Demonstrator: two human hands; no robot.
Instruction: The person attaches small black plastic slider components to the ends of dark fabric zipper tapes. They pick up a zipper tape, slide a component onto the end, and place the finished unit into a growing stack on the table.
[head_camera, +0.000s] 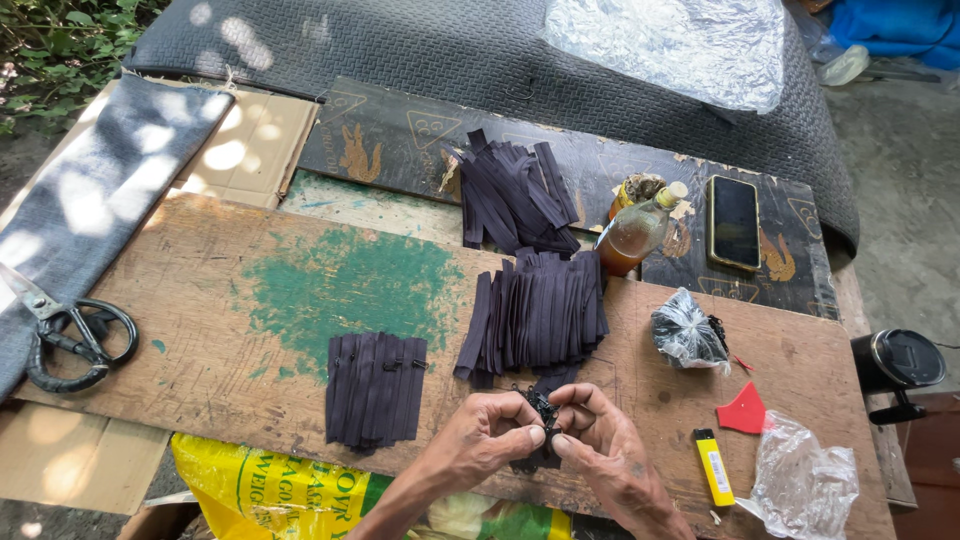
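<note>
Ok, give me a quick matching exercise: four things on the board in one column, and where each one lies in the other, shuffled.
Things:
1. scissors
2. yellow lighter
3. phone
4. amber bottle

Places:
A. far right, on the dark printed board
B. left edge of the wooden board
C. near right, below the red plastic piece
D. just left of the phone, behind the zipper stacks

Pairs: 1-B, 2-C, 3-A, 4-D

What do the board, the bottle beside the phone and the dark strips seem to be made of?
Board: bare worn wood, matte, with visible grain and a scuffed green paint patch. Bottle: probably clear plastic, maybe glass; glossy, with amber liquid showing through. Dark strips: apparently woven fabric zipper tape, dull and flexible. Both hands, left hand and right hand, pinch one.
</note>
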